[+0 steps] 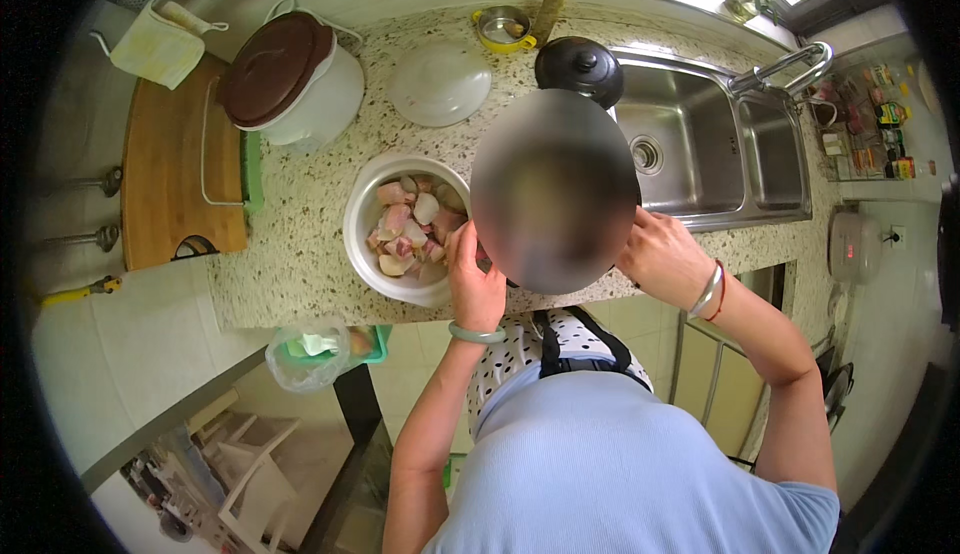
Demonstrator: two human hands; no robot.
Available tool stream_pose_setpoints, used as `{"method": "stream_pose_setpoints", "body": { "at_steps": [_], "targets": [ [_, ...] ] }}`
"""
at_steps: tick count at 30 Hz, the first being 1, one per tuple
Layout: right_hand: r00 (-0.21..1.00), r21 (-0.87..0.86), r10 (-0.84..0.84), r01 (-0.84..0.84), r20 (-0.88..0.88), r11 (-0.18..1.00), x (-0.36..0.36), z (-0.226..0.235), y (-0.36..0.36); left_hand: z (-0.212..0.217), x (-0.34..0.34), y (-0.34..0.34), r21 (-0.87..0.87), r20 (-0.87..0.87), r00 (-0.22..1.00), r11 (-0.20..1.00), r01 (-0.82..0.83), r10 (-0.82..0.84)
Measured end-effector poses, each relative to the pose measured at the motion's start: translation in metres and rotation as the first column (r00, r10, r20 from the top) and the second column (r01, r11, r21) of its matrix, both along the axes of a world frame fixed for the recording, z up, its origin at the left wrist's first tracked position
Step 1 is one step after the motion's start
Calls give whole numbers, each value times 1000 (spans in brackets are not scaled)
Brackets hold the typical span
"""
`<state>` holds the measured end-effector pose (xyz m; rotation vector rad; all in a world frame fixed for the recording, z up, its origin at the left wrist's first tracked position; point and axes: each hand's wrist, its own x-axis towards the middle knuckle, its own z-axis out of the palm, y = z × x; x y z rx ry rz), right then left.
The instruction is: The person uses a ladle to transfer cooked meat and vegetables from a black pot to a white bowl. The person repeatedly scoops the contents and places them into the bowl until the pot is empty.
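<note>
Free counter (295, 244) lies left of the bowl (357, 244) (an obstacle).

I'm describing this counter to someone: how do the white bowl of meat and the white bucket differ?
The white bowl is uncovered, showing raw meat pieces; the white bucket has a maroon lid on top. The bowl sits nearer the person, by the left hand; the bucket stands farther back. The bowl looks shallower, the bucket deeper. Both are white and round, and rest on the speckled countertop.

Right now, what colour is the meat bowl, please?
The meat bowl is white, clearest in the head view.
</note>
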<state>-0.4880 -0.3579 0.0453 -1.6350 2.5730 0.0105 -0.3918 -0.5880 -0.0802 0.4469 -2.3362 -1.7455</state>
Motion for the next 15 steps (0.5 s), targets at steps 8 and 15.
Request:
{"method": "stream_pose_setpoints", "body": {
  "at_steps": [8, 15],
  "targets": [
    [995, -42, -100, 99, -25, 994, 7, -29, -8, 0, 0, 1, -9, -8, 1000, 1000, -16, 16],
    [950, -116, -282, 298, 135, 948, 10, -49, -31, 3, -2, 1, 38, -12, 1000, 999, -8, 9]
  ]
}}
